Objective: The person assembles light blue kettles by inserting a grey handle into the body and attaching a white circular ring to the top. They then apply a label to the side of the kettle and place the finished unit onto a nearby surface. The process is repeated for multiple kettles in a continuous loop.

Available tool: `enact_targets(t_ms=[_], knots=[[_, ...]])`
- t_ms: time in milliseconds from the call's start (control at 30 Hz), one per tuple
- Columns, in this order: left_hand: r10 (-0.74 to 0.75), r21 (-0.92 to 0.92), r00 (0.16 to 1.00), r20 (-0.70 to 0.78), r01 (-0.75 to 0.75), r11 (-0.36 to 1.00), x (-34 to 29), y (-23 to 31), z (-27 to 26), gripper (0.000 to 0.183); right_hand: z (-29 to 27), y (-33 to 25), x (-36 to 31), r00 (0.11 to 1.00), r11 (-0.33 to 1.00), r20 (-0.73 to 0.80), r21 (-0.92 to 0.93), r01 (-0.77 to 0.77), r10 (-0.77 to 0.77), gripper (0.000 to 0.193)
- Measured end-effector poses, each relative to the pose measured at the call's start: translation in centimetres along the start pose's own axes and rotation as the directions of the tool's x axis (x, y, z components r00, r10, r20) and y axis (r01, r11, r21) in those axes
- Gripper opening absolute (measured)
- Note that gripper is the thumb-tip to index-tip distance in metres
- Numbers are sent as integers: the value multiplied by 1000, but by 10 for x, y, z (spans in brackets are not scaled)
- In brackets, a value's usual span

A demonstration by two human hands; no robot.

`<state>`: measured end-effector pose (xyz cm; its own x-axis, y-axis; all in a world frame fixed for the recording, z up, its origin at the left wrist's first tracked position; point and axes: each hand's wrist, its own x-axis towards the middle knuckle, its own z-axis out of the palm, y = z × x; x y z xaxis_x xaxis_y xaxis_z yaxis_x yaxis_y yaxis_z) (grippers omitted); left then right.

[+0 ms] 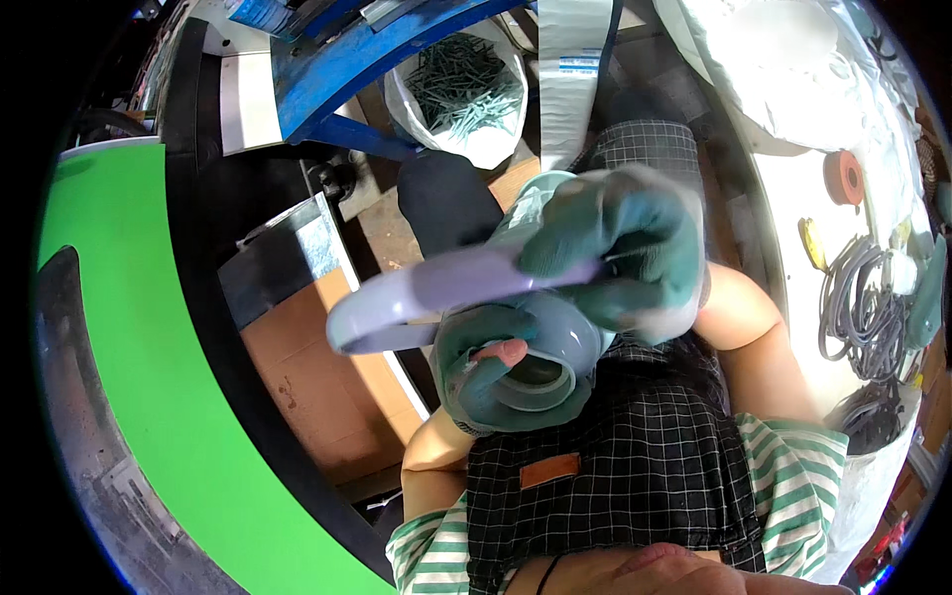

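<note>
My left hand [474, 382], in a teal work glove with a bare thumb tip showing, wraps round a grey-blue hollow plastic part [570, 332] with a round open neck. The neck faces toward my apron. Just above it, my right hand [635, 248], gloved too and smeared by motion, grips a lavender-grey curved plastic piece [446, 283]. That piece reaches out to the left and bends back like a handle; its far end is blurred. Behind my right hand a pale teal plastic rim [545, 183] shows, and I cannot tell whether it belongs to the part in my left hand.
A white sack [486, 139] of thin green plastic scraps stands ahead, beside a blue metal frame [342, 59]. To the left are a green conveyor-like surface [129, 297] and a cardboard box [317, 377]. A white table [793, 258] at right bears coiled grey cable [858, 312] and a tape roll [844, 178].
</note>
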<state>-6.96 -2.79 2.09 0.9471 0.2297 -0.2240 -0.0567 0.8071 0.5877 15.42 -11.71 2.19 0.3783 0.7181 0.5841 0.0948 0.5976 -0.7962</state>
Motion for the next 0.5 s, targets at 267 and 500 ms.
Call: enact_targets(t_ms=[267,500], knots=[[725,725,453,520,-682,-94,6,61,-2,58,-79,35,-67,702,933,-649,34,-358,293,52],[788,729,437,434,-684,-23,49,55,20,78,-109,-58,-106,478,670,-521,710,-218,707,45]])
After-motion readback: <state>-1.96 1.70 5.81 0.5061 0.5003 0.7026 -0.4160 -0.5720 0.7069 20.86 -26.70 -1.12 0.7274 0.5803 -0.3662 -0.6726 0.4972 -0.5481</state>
